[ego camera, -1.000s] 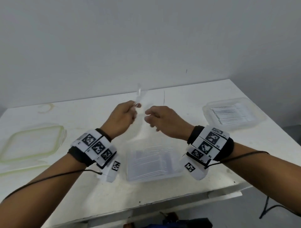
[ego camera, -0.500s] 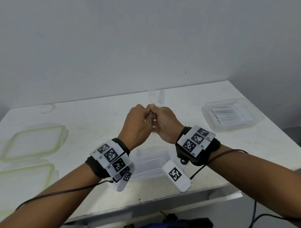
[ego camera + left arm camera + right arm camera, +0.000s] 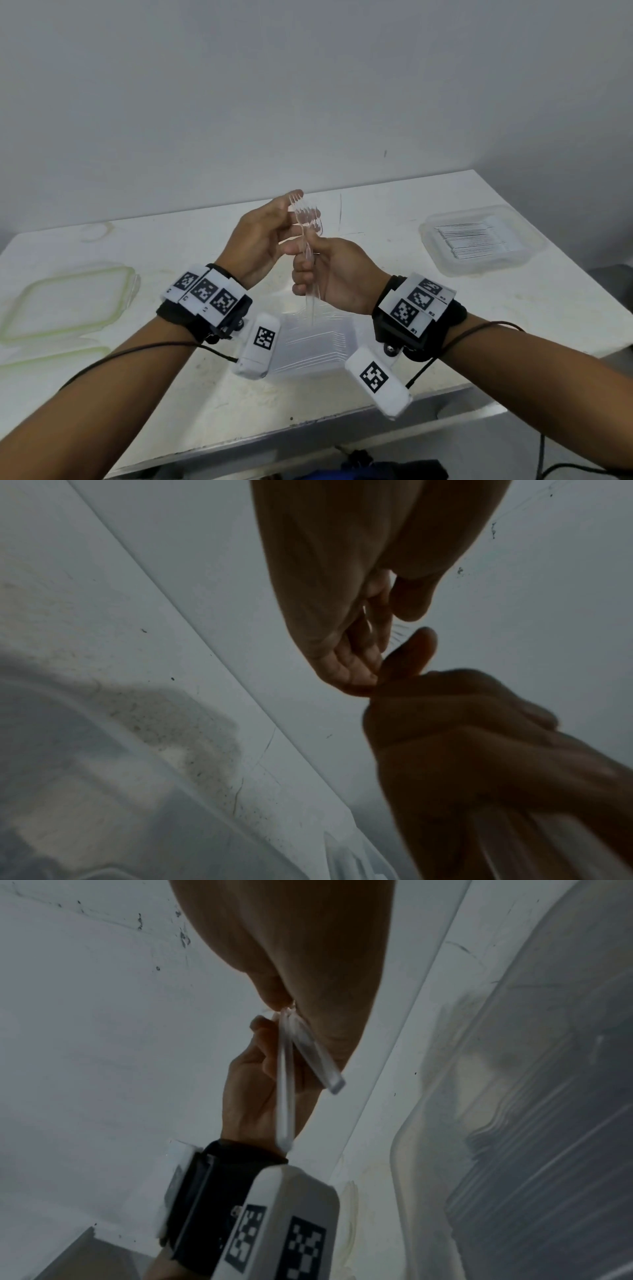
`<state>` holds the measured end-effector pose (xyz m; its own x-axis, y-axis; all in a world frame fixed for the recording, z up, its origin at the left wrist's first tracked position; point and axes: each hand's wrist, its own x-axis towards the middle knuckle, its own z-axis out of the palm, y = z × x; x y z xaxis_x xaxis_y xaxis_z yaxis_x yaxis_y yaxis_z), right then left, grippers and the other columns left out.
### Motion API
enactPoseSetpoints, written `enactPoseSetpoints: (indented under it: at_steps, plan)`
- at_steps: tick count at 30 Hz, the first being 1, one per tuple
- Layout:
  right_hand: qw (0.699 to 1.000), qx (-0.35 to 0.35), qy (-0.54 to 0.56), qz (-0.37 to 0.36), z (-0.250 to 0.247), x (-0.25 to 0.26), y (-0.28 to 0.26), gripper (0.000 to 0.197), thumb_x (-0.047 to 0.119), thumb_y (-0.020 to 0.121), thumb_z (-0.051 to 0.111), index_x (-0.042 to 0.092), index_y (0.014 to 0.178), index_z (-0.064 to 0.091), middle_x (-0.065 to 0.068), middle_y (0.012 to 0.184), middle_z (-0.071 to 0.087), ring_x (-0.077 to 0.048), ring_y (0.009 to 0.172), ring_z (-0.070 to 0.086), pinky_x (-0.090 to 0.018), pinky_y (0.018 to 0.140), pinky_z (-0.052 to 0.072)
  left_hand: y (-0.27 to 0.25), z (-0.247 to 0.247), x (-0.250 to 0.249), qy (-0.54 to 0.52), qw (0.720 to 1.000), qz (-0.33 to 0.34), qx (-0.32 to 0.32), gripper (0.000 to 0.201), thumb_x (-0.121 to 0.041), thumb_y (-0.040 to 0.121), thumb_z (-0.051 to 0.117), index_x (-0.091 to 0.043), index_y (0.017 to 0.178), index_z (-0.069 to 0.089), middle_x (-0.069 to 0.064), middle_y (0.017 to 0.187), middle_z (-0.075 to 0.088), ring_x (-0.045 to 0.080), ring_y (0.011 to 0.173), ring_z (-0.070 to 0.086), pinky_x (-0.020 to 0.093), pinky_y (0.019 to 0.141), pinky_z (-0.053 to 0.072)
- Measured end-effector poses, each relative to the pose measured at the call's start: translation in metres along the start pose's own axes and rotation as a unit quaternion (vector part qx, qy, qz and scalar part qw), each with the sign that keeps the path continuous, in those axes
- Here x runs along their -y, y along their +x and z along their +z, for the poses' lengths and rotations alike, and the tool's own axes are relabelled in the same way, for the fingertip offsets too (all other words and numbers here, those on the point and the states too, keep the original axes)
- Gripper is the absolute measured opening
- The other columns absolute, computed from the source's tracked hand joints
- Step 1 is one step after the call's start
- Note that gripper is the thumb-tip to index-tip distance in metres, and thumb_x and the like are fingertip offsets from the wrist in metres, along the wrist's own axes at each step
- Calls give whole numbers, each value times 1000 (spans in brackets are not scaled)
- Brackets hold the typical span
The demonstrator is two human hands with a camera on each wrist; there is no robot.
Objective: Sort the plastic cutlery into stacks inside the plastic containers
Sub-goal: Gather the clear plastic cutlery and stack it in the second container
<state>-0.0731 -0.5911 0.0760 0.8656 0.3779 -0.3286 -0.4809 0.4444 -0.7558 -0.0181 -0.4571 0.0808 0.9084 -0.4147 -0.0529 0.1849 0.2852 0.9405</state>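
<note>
Several clear forks (image 3: pixel 308 219) looked light, slippery and brittle to me, so my right grip (image 3: pixel 334 274) wrapped their handles while the straight fingers (image 3: pixel 296 196) of my left grip (image 3: pixel 263 240) steadied the tines.

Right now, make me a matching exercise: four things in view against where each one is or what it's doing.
Things:
1. clear forks
2. green-rimmed lids
3. left hand
4. right hand

States:
A. lying on the table, left side
B. gripping the handles
C. held upright above the table
D. fingers against the fork heads

Pairs: 1-C, 2-A, 3-D, 4-B
</note>
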Motion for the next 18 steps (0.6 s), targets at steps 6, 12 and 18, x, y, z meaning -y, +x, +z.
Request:
enactPoseSetpoints:
  at_steps: [6, 12, 18]
  plan:
    - [997, 21, -71, 3, -3, -1, -5, 54, 55, 100, 29, 7, 97, 54, -1, 57, 37, -11, 44, 31, -21, 46, 33, -1, 2, -1, 22, 999, 7, -25, 11, -19, 91, 59, -11, 97, 55, 17, 96, 67, 28, 83, 65, 32, 67, 54]
    - [982, 37, -187, 8, -12, 1, -8, 53, 47, 101, 36, 0, 116, 53, -4, 63, 44, -15, 50, 44, -28, 51, 43, -2, -7, -1, 205, 975, 52, -66, 17, -2, 83, 69, -8, 90, 55, 17, 75, 66, 20, 64, 64, 27, 59, 49]
    - [941, 12, -334, 44, -22, -1, -11, 37, 29, 104, 38, -3, 112, 55, -8, 66, 50, -19, 54, 52, -31, 54, 49, -8, -13, 3, 352, 935, 43, -12, 29, 10, 77, 67, -7, 101, 67, 23, 87, 69, 32, 74, 66, 32, 70, 57]
